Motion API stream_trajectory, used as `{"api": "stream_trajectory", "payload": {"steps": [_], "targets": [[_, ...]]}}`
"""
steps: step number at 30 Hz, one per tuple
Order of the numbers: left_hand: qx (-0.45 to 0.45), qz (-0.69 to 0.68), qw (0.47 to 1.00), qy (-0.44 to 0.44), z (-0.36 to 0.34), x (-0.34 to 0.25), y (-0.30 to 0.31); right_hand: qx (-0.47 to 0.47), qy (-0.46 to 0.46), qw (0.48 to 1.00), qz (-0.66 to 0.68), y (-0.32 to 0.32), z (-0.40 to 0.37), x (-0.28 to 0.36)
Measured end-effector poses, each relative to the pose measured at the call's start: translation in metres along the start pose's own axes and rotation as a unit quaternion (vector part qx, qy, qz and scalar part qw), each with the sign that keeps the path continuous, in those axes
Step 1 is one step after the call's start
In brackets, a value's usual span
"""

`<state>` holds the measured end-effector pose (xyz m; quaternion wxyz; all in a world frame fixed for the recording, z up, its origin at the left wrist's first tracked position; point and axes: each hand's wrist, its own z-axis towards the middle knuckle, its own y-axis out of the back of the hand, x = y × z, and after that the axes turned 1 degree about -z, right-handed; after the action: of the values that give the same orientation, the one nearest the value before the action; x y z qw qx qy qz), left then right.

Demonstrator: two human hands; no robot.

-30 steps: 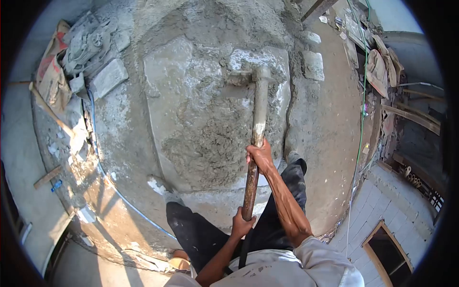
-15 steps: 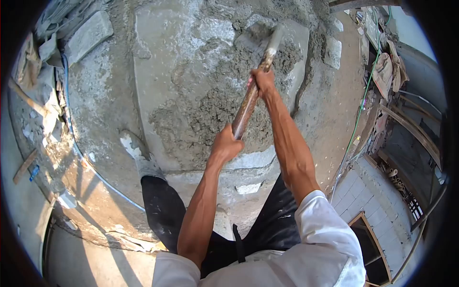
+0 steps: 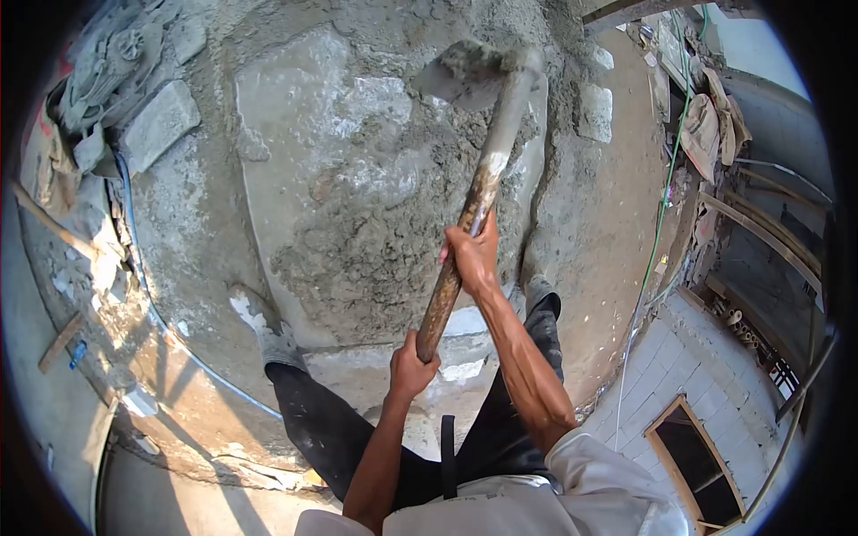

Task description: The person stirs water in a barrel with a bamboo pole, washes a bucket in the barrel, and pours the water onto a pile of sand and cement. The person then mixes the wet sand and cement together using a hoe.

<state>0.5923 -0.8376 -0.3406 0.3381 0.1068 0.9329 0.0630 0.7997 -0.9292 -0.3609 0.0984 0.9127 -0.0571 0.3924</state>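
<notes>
Both my hands grip the long round handle of a hoe [image 3: 483,186]. My left hand [image 3: 410,367] is wrapped round the handle's near end, low and close to my body. Further up the shaft, my right hand [image 3: 472,253] is closed about it. The hoe's blade [image 3: 462,75], smeared with wet mortar, is at the far end, raised above the ground. Below it a heap of wet grey mortar [image 3: 371,255] lies on a flat slab [image 3: 277,98]. My boots stand either side of the slab's near end.
A blue hose [image 3: 134,246] curves along the left, near a loose stone block [image 3: 161,124] and rubble. On the right runs a green hose [image 3: 672,170], with sacks [image 3: 700,134] and wooden planks [image 3: 760,237] beyond. A wood-framed opening [image 3: 699,464] lies lower right.
Both hands have drawn the hoe back toward my body. The blade has come up from the mortar and more of it shows. My view has shifted slightly, and my right boot is now visible.
</notes>
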Motion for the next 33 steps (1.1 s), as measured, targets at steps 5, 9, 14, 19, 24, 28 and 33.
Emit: {"api": "stream_trajectory", "payload": {"steps": [5, 9, 14, 19, 24, 28, 33], "targets": [[0.048, -0.054, 0.99, -0.121, 0.186, -0.087, 0.007, -0.041, 0.099, 0.994, -0.013, -0.006, 0.181, 0.078], [0.12, -0.133, 0.975, 0.128, 0.146, -0.06, 0.025, 0.017, -0.065, 0.997, -0.038, -0.032, 0.187, -0.029], [0.022, 0.014, 0.984, 0.179, -0.034, 0.057, -0.002, 0.018, -0.212, 0.977, -0.028, -0.015, 0.009, -0.141], [0.009, 0.045, 0.976, 0.214, -0.152, 0.058, -0.041, 0.046, -0.283, 0.958, -0.005, 0.044, -0.109, -0.144], [0.057, 0.05, 0.992, 0.1, -0.071, 0.026, -0.088, -0.016, -0.107, 0.994, -0.026, 0.095, -0.032, -0.056], [0.09, -0.022, 0.995, -0.044, 0.108, -0.078, -0.111, -0.094, 0.072, 0.991, -0.061, 0.118, 0.125, 0.044], [0.127, -0.067, 0.99, -0.005, 0.158, -0.071, -0.094, -0.094, -0.003, 0.995, -0.04, 0.11, 0.21, 0.004]]}}
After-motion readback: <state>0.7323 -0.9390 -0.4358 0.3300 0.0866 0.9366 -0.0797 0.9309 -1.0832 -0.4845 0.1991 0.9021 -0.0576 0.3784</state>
